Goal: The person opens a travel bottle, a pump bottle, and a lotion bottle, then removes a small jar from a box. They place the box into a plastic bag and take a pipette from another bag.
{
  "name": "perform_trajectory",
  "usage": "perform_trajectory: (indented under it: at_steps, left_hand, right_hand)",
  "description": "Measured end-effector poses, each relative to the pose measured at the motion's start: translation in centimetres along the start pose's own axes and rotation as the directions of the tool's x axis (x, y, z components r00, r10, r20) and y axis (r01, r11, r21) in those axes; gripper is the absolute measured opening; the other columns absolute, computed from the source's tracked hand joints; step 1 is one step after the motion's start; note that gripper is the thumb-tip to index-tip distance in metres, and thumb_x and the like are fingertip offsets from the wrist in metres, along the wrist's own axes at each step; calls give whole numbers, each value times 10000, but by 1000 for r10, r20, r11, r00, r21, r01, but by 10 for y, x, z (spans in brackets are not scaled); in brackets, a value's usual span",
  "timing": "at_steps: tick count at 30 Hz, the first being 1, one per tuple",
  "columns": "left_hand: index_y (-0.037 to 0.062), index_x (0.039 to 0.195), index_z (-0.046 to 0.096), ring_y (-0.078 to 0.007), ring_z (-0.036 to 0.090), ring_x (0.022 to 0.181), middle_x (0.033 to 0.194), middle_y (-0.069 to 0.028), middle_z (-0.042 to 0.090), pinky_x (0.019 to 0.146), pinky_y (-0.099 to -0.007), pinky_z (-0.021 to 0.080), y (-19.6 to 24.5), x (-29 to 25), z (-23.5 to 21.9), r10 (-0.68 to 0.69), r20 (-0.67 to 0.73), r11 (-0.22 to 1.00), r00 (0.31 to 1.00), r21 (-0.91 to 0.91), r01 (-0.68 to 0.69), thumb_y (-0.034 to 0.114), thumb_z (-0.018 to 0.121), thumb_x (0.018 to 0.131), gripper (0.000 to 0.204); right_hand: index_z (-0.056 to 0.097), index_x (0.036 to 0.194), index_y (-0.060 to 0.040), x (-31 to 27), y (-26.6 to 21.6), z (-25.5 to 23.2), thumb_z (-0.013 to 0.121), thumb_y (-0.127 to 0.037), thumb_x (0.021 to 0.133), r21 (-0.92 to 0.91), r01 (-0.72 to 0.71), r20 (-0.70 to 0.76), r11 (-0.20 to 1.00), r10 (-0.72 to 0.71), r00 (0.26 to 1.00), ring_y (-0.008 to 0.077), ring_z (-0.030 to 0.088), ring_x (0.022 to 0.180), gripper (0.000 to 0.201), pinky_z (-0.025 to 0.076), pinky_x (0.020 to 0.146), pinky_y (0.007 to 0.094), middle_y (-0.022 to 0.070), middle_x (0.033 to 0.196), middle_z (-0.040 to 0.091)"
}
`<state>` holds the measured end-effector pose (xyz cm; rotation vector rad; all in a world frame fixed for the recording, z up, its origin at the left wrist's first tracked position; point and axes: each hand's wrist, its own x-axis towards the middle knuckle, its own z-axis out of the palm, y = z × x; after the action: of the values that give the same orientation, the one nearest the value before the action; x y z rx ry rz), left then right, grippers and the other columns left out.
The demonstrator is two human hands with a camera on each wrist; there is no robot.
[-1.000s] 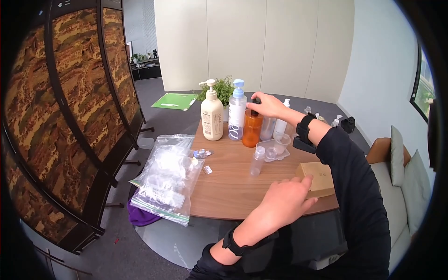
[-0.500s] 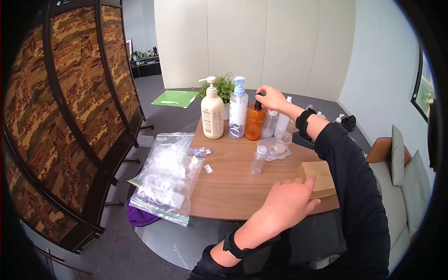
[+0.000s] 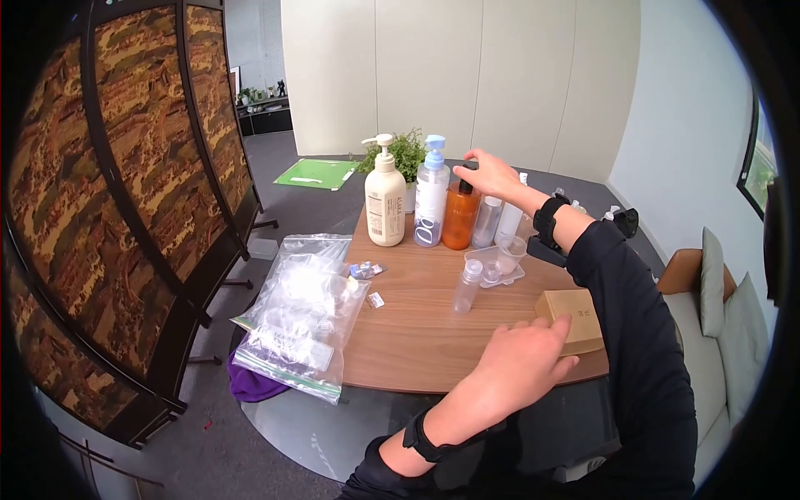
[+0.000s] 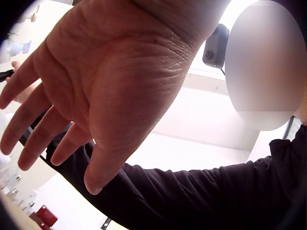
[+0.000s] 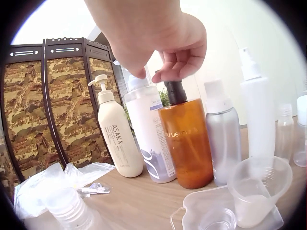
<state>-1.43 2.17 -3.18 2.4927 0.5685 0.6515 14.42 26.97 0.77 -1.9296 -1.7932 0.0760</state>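
Note:
My right hand [image 3: 493, 177] is at the black pump head [image 5: 175, 91] of an orange pump bottle [image 3: 461, 218], its fingers curled round the top. The bottle stands upright on the table, close beside a clear bottle with a blue pump [image 3: 431, 200]. To its left is a cream pump bottle [image 3: 385, 204]; to its right, a grey translucent bottle [image 5: 223, 141] with a white cap. My left hand [image 3: 521, 367] hovers palm down over the table's near edge, holding nothing, fingers spread in the left wrist view. Its fingertips overlap a cardboard box [image 3: 583, 308] in the head view.
A small clear bottle [image 3: 467, 287] stands mid-table, near a clear cup [image 5: 259, 191] on a plastic tray [image 3: 508, 277]. Clear zip bags [image 3: 300, 317] lie at the left edge over purple cloth [image 3: 250, 379]. A white spray bottle [image 5: 257, 115] and a plant [image 3: 404, 154] stand farther back.
My right hand has moved the orange bottle back into line beside the blue-pump bottle; it was nearer the table's front a second ago. My left hand has barely moved.

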Motion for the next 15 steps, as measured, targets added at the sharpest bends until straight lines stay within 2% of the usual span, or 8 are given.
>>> perform_trajectory:
  at_steps: [3,6,8,9,12,15]
  left_hand:
    - [-36,1237,471,-384,619,903,945,-213,631,809,-447,481,0,0,1,4,-14,1000,1000,12,-3,308,576,895,496]
    - [-35,1234,474,-382,618,901,940,-209,630,811,-445,479,1,-1,1,2,-16,1000,1000,26,-1,307,575,896,491]
    - [-35,1237,474,-379,617,904,939,-205,629,815,-442,477,1,-1,1,-3,-6,1000,1000,28,4,304,573,898,489]
    - [-34,1242,473,-377,616,908,940,-203,628,817,-440,475,1,-1,2,-7,0,1000,1000,25,7,302,572,900,490]
    - [-34,1254,469,-369,614,920,952,-200,626,824,-437,472,1,-1,2,-10,2,1000,1000,30,10,299,571,904,494]
    - [-32,1264,466,-362,611,931,965,-201,624,830,-438,471,4,-1,1,-16,22,999,1000,31,15,298,572,906,498]
  right_hand:
    - [560,1229,-125,-9,-15,-14,604,-404,806,-14,34,-116,999,-35,993,298,621,1029,508,481,866,395,139,1122,646]
    - [516,1301,-151,-15,-30,-22,627,-350,784,48,163,-206,985,-150,967,307,570,1122,565,453,932,417,160,1256,572]
    - [475,1342,-155,-3,-26,-14,631,-320,777,-60,348,-230,936,-352,907,319,502,1205,609,421,984,433,176,1335,497]
    - [454,1363,-156,6,-24,-8,634,-305,774,-113,433,-234,894,-447,863,325,468,1246,633,406,1010,441,184,1374,460]
    - [413,1393,-156,27,-19,3,622,-300,786,-268,523,-115,809,-566,817,339,373,1321,658,363,1057,461,199,1425,385]
    - [438,1370,-144,34,-17,8,631,-287,790,-300,546,-88,782,-593,800,316,426,1289,628,383,1048,437,186,1395,434]
